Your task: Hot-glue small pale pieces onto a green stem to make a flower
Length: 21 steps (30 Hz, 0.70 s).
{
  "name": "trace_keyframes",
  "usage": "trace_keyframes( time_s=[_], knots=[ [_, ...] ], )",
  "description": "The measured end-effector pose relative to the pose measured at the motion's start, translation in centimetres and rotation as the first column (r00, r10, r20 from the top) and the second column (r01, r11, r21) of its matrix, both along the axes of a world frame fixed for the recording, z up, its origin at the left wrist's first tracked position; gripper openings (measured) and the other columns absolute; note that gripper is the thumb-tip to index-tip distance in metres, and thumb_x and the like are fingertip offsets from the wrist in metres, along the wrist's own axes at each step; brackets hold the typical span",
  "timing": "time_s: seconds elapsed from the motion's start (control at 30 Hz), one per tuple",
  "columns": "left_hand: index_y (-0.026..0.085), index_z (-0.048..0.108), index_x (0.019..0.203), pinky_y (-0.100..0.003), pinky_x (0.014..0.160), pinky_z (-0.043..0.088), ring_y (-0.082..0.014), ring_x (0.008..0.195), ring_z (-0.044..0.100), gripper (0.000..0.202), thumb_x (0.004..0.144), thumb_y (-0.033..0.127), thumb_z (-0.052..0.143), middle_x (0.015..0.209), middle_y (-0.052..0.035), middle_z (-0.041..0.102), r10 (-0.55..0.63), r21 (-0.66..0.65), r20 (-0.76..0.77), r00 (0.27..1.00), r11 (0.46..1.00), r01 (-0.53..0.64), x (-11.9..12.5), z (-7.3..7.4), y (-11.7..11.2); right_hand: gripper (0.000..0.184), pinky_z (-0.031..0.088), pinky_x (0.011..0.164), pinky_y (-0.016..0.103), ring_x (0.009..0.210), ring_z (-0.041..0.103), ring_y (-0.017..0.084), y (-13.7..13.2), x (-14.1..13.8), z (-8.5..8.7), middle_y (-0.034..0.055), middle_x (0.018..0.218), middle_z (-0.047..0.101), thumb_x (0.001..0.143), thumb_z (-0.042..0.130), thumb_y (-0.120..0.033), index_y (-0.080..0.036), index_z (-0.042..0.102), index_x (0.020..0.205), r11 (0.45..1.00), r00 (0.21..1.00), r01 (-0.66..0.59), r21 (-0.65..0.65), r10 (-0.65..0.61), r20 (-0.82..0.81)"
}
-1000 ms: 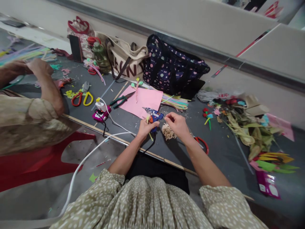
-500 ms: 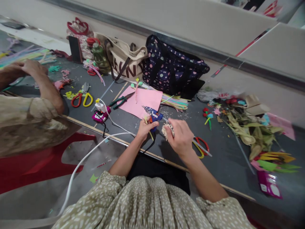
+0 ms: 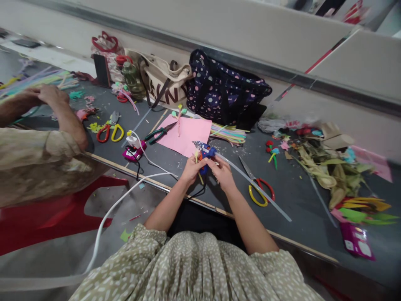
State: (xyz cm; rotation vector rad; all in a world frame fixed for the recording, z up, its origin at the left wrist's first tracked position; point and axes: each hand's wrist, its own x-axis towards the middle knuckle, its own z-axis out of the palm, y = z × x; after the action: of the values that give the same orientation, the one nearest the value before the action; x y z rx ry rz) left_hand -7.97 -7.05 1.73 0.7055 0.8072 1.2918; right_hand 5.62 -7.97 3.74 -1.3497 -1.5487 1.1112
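Mostly blue | glue gun [image 3: 208,152] | orange detail | translucent stick [image 3: 255,185] behind

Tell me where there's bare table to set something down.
Widest: the table between the scissors and grey stick beside the dried leaves. Smaller: between the pink paper and white cable. Crowded: around the glue gun, and before the spotted bag.
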Motion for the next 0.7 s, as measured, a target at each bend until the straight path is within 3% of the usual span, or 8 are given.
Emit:
trace_keyframes(
  time_s=[0.1, 0.3, 0.43, 0.57, 0.63, 0.7],
  knots=[
    [0.013, 0.067, 0.088, -0.021, 0.063, 0.040, -0.0079, 0.064, 0.052, 0.052, 0.056, 0.046, 0.091, 0.075, 0.0007, 0.063, 0.000, -0.002, 0.007, 1.000, 1.000, 0.000, 0.1, 0.0, 0.0, 0.046, 0.057, 0.089, 0.035, 0.108, 0.067, 0.023, 0.3, -0.5, -0.2, 0.0059, 0.118, 0.072, 0.084, 0.062, -0.060, -0.025, 0.071, 0.112, 1.000, 0.991, 0.019, -0.014, -0.020, -0.129],
    [0.015, 0.061, 0.093, -0.020, 0.054, 0.036, -0.0050, 0.055, 0.048, 0.060, 0.053, 0.050, 0.091, 0.068, 0.0043, 0.058, 0.033, -0.075, 0.096, 0.995, 0.997, -0.025, 0.5, 0.2, -0.4, 0.049, 0.056, 0.093, 0.036, 0.101, 0.070, 0.022, 0.7, -0.5, -1.6, 0.0053, 0.113, 0.074, 0.076, 0.071, -0.058, -0.024, 0.069, 0.111, 0.997, 0.972, -0.009, -0.074, -0.008, -0.234],
    [0.017, 0.057, 0.104, -0.021, 0.040, 0.016, -0.0012, 0.038, 0.030, 0.068, 0.056, 0.054, 0.089, 0.057, 0.0092, 0.049, -0.002, -0.218, 0.070, 0.998, 0.976, 0.017, 0.3, 0.0, -1.6, 0.051, 0.056, 0.092, 0.037, 0.100, 0.070, 0.022, 1.1, -0.6, -1.9, 0.0076, 0.111, 0.074, 0.079, 0.066, -0.062, -0.022, 0.066, 0.110, 0.994, 0.966, 0.084, -0.066, -0.098, -0.239],
    [0.017, 0.056, 0.098, -0.021, 0.039, 0.008, -0.0002, 0.035, 0.022, 0.068, 0.051, 0.053, 0.091, 0.052, 0.0118, 0.043, 0.082, -0.308, 0.041, 0.996, 0.949, -0.066, -0.4, -1.1, -3.4, 0.048, 0.058, 0.080, 0.036, 0.080, 0.069, 0.021, 1.4, -0.6, -1.8, 0.0073, 0.088, 0.074, 0.080, 0.062, -0.065, -0.020, 0.064, 0.098, 0.987, 0.959, 0.091, -0.133, -0.123, -0.256],
    [0.016, 0.059, 0.095, -0.021, 0.038, 0.008, 0.0003, 0.036, 0.022, 0.063, 0.052, 0.051, 0.090, 0.055, 0.0095, 0.047, 0.138, -0.295, 0.012, 0.990, 0.947, -0.128, -0.9, -1.7, -4.0, 0.046, 0.057, 0.073, 0.034, 0.073, 0.068, 0.020, 1.6, -0.5, -2.0, 0.0056, 0.081, 0.072, 0.080, 0.063, -0.065, -0.020, 0.063, 0.093, 0.989, 0.966, 0.047, -0.140, -0.081, -0.247],
    [0.015, 0.062, 0.090, -0.021, 0.039, 0.008, -0.0001, 0.036, 0.020, 0.056, 0.056, 0.051, 0.088, 0.051, 0.0099, 0.043, 0.187, -0.268, -0.011, 0.982, 0.946, -0.183, -1.3, -2.0, -4.2, 0.047, 0.056, 0.066, 0.032, 0.068, 0.066, 0.018, 1.8, -0.5, -2.4, 0.0037, 0.077, 0.070, 0.079, 0.063, -0.066, -0.020, 0.063, 0.093, 0.991, 0.979, 0.027, -0.134, -0.053, -0.195]
  ],
)
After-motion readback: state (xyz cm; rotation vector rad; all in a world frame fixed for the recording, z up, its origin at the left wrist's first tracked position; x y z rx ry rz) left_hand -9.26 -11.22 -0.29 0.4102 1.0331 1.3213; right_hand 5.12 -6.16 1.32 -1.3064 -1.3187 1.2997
